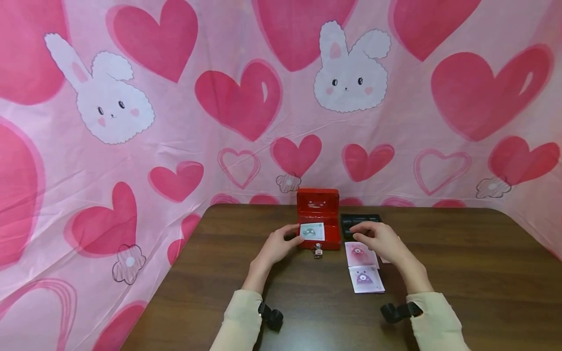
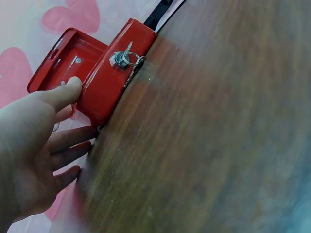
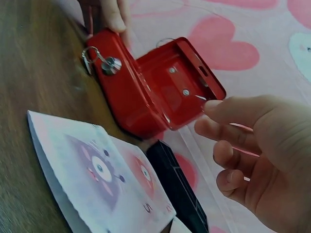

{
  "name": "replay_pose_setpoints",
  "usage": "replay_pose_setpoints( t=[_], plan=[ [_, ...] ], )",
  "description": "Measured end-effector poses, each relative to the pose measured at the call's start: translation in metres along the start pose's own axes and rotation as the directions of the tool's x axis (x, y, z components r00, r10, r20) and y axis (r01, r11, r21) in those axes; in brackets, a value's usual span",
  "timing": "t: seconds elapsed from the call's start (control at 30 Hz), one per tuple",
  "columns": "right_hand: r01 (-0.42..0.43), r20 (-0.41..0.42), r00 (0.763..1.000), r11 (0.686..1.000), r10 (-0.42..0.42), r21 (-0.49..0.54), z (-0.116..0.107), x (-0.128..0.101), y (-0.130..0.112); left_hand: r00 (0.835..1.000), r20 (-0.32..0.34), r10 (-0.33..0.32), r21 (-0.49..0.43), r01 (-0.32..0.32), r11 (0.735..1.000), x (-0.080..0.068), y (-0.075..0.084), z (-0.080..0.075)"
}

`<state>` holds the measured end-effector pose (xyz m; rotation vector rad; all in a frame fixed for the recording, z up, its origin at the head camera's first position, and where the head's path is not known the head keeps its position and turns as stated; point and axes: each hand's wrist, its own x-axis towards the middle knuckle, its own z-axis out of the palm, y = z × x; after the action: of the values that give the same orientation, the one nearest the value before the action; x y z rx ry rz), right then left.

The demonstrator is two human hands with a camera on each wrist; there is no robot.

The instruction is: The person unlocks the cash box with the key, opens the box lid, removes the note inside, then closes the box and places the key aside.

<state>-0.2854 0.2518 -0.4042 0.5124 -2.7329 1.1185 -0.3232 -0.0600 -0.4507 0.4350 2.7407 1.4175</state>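
Note:
A small red cash box (image 1: 331,242) stands with its lid raised. Inside it lies a green play banknote (image 1: 312,231) with a cartoon face. My left hand (image 1: 280,246) holds the box at its left front corner, thumb at the rim and fingers along the outer side. Keys on a ring (image 2: 132,58) hang from the front lock. My right hand (image 1: 381,239) hovers right of the box, fingers loosely curled, nothing visible between them. Below it lie a pink play banknote (image 1: 361,254) and a purple play banknote (image 3: 99,170), which looks folded. Another note's edge peeks out beside the hand.
A black compartmented tray (image 1: 360,219) lies right of the box, partly behind my right hand. The brown wooden table (image 1: 210,282) ends at a pink cloth backdrop (image 1: 246,161) printed with hearts and rabbits. A black wrist camera sits on each sleeve.

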Motion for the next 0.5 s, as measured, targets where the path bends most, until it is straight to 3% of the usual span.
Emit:
replay_pose_setpoints(
  t=[0.27,0.5],
  plan=[
    [0.003,-0.065,0.998,1.0,-0.003,0.012,0.012,0.005,-0.005,1.0,-0.014,-0.008,-0.005,0.008,1.0,0.0,0.002,0.002],
    [-0.02,-0.036,0.999,0.998,0.022,0.052,0.021,0.015,-0.012,1.0,-0.012,-0.015,-0.006,0.015,1.0,0.002,0.001,0.004]
  ],
)
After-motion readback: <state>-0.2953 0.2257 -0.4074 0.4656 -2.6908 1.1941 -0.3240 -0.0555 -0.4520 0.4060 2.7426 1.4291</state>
